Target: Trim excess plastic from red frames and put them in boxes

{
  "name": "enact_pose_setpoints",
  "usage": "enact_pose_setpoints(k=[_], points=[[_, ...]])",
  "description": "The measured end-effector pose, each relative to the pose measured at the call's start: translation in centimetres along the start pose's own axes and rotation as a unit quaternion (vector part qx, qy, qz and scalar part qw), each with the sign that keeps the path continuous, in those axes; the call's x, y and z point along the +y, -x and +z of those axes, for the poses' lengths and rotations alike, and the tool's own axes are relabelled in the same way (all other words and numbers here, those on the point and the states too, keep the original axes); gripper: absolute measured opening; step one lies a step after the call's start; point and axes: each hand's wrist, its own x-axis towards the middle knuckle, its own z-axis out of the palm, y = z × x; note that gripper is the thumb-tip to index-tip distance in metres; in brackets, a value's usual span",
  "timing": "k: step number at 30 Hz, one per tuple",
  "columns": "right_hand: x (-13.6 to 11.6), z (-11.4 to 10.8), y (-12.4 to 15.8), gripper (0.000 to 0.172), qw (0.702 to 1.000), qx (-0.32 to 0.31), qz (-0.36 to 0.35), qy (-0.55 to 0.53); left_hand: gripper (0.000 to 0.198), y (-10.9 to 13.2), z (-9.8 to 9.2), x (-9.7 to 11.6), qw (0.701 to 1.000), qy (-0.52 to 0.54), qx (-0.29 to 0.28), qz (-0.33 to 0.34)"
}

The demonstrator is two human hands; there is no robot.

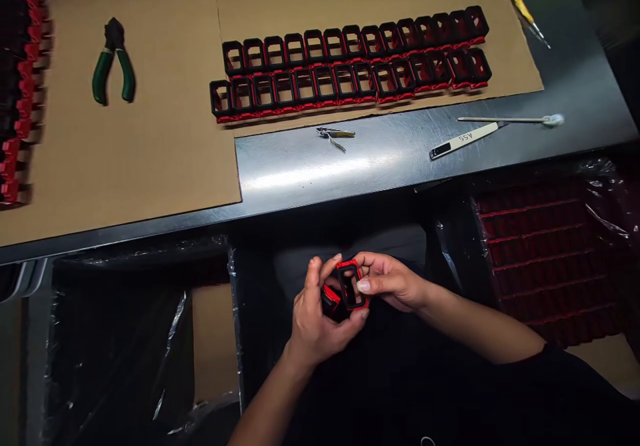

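Below the table edge, over my lap, both hands close on small black-and-red rectangular frames. My right hand (393, 281) pinches the upper frame (350, 286) by its right side with thumb and fingers. My left hand (320, 319) curls around its left side and cups a second black-and-red frame (331, 301) lower in the palm. On the table, two long rows of the same frames (350, 66) stand on a cardboard sheet (150, 139).
Green-handled cutters (114, 63) lie on the cardboard at left. Tweezers (334, 135), a white strip marked A55 (463, 141), a swab stick (510, 120) and a yellow tool (525, 14) rest on the metal table (400, 159). More red frames line the far left (23, 86). A plastic-lined bin of stacked red parts (545, 259) sits at right.
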Motion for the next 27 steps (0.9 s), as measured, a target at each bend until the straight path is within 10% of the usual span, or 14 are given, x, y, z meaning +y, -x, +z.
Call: enact_pose_setpoints(k=[16, 27], points=[[1.1, -1.7, -0.4, 0.044, 0.995, -0.093, 0.015, -0.023, 0.108, -1.5, -1.0, -0.8, 0.984, -0.01, 0.003, 0.179], [0.1, -0.9, 0.6, 0.023, 0.973, -0.038, -0.15, 0.174, 0.084, -1.1, -0.5, -2.0, 0.991, 0.036, -0.027, 0.128]])
